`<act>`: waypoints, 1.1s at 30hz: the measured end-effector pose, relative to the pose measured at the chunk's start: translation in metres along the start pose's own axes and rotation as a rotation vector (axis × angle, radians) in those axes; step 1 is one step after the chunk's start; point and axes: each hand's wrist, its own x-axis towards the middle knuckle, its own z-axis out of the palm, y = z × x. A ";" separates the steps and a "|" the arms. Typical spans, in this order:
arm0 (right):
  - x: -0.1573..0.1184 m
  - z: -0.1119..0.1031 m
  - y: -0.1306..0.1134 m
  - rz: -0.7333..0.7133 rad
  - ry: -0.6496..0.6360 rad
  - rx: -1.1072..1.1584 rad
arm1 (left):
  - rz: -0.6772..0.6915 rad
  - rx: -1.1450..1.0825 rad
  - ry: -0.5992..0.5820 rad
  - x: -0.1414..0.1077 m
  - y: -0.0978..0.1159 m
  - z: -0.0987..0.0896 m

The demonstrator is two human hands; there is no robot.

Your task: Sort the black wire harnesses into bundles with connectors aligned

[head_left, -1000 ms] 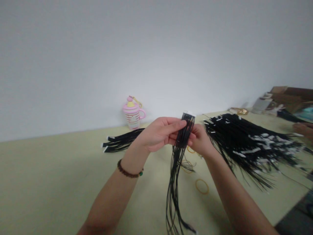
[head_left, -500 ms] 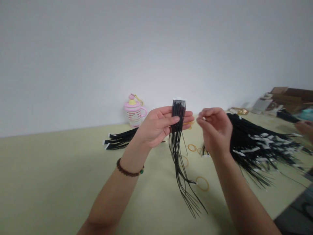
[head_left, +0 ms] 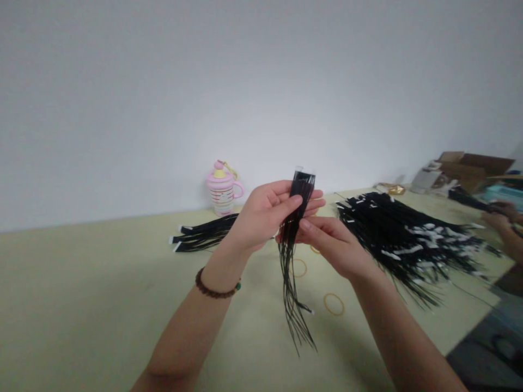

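A bundle of thin black wires with white connectors at its top hangs from my left hand, the thumb pressing it against the fingers. Its loose ends dangle above the table, one of them with a small white plug. My right hand has its thumb and fingers closed around the same bundle, just below the left thumb. The right fingertips pass behind the wires and are partly hidden. Below lie yellow rubber bands, one near my right forearm and another behind the wires.
A large pile of black wire bundles covers the right of the table. Several more bundles lie left, before a pink lidded cup. Cardboard boxes stand at the far right, where another person's hands hold black wires.
My right hand has moved left and down from beside the bundle and now grips it below my left thumb. The bundle has tilted slightly, its top leaning right.
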 end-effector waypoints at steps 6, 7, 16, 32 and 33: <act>0.006 0.008 -0.013 -0.054 0.027 0.214 | 0.012 0.137 -0.100 -0.005 0.005 -0.002; 0.006 0.008 -0.017 -0.061 0.041 0.220 | 0.010 0.145 -0.111 -0.005 0.006 -0.004; 0.015 0.016 -0.026 -0.069 0.110 0.208 | -0.021 0.196 -0.032 -0.004 0.007 -0.010; 0.012 0.023 -0.027 -0.192 0.246 0.146 | 0.205 0.524 -0.081 -0.003 0.015 -0.025; 0.012 0.023 -0.027 -0.185 0.235 0.129 | 0.206 0.521 -0.086 -0.004 0.016 -0.025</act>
